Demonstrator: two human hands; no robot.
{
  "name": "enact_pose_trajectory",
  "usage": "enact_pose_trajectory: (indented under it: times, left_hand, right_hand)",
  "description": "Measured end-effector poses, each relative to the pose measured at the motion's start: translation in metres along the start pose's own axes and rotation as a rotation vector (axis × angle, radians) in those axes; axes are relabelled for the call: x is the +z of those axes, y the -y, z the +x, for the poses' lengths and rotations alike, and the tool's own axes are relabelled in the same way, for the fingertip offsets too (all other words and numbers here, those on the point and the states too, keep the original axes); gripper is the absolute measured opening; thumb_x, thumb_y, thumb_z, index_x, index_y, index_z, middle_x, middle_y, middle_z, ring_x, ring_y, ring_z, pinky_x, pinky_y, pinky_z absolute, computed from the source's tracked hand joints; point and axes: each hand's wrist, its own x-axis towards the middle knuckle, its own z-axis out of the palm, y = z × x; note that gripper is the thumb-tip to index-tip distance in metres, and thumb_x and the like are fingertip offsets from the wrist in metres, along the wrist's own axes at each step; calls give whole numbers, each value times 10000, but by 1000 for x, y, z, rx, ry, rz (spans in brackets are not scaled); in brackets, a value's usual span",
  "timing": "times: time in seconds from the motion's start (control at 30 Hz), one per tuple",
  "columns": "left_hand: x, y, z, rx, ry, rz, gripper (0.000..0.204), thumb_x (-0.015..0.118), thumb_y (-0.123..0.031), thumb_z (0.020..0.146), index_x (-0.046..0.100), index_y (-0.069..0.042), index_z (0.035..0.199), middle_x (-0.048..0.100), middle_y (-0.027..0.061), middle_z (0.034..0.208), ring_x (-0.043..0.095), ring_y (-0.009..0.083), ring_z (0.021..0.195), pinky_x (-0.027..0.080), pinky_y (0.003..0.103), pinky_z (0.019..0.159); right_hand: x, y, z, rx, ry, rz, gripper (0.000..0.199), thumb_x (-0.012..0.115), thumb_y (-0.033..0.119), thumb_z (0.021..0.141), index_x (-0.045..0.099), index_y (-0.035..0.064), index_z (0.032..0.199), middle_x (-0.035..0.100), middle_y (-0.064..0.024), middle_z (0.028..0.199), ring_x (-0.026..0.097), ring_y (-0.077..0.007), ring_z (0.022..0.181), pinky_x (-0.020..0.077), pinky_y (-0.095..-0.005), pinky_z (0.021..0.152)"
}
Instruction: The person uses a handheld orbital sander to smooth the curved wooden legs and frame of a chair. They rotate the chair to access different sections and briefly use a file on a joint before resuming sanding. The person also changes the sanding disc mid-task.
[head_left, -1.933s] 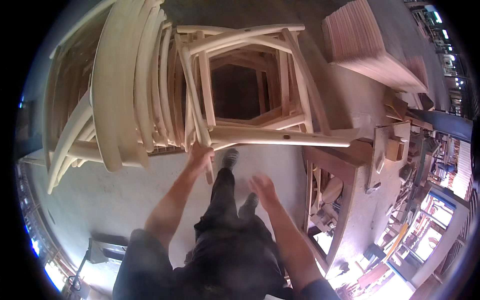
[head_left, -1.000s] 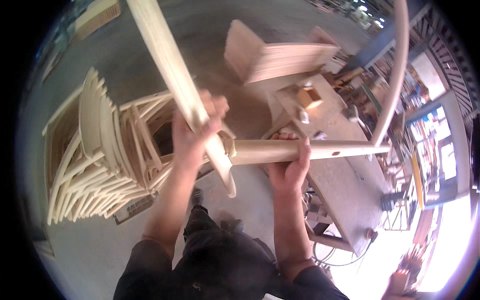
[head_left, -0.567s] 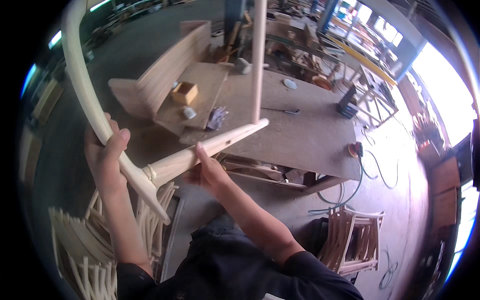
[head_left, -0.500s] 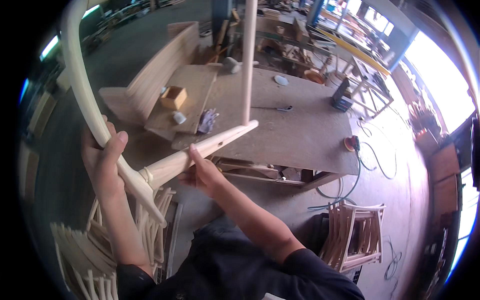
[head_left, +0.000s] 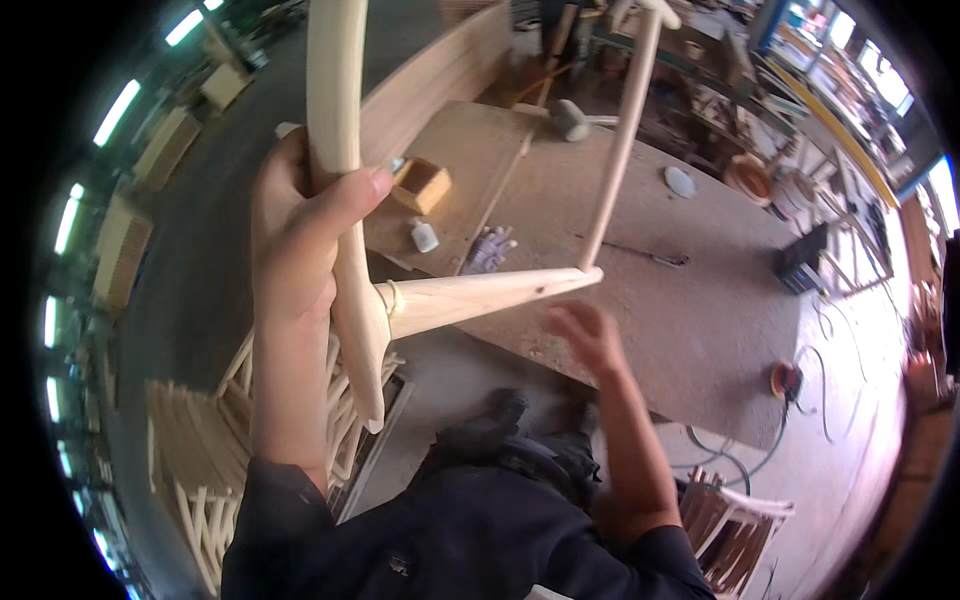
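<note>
Two bare hands are in view, and a pale wooden frame [head_left: 430,306] hangs in the air between them, in front of the worktop [head_left: 690,320]. The left hand [head_left: 298,225] is closed around the frame's thick post [head_left: 338,100], its thumb laid across the front; the post runs upward past the top edge above that hand and ends in a tapered tip below it. To the right of the grip, a rail [head_left: 500,292] juts from the post (a yellowish bead [head_left: 393,297] rings the joint) toward the right hand. A thin post [head_left: 622,150] rises from the rail's far end.

The right hand [head_left: 588,335] holds nothing; its fingers are loosely spread, a little blurred, just below that far end.

Beyond the left hand, on the worktop, are a small wooden box [head_left: 421,185], a white bottle [head_left: 424,236] and, farther right, gloves [head_left: 488,250]. A mallet [head_left: 571,120] lies beyond the right hand, while a sander [head_left: 786,380] sits well to its right. Below the left hand, pale wooden frames [head_left: 195,440] are stacked; more stacked frames [head_left: 735,525] stand below and right of the right hand.
</note>
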Motion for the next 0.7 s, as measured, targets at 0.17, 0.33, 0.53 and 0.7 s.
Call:
enact_pose_trajectory:
  times: [0.17,0.33,0.53,0.7]
  left_hand:
    - [37,-14,19,-7,-106,198,595,803,-205,830,580,43,1324,589,14,972,547,79,795,440,237,706]
    - [77,-29,46,-45,-128,409,561,737,-231,837,579,18,1313,584,11,875,545,90,736,439,261,679]
    - [114,-47,59,-91,-224,579,527,715,-248,840,605,27,1276,578,20,819,544,100,701,440,270,646]
    - [133,-53,67,-106,-201,613,540,740,-275,851,615,29,1279,581,6,819,554,98,712,452,262,664]
  right_hand:
    - [-178,-133,101,-127,-417,-893,308,677,155,947,744,61,1232,759,-161,1184,717,-331,1104,561,-443,946]
    - [-277,-201,183,-209,-346,-1402,538,603,69,923,584,41,1460,555,-189,1531,510,-378,1416,402,-470,1184]
    - [-297,-198,215,-253,-164,-1352,419,579,95,986,630,35,1397,610,-182,1445,559,-355,1355,446,-456,1148]
    - [-310,-183,199,-72,-89,-1374,415,608,111,919,644,57,1330,676,-202,1268,629,-392,1204,512,-510,1008]
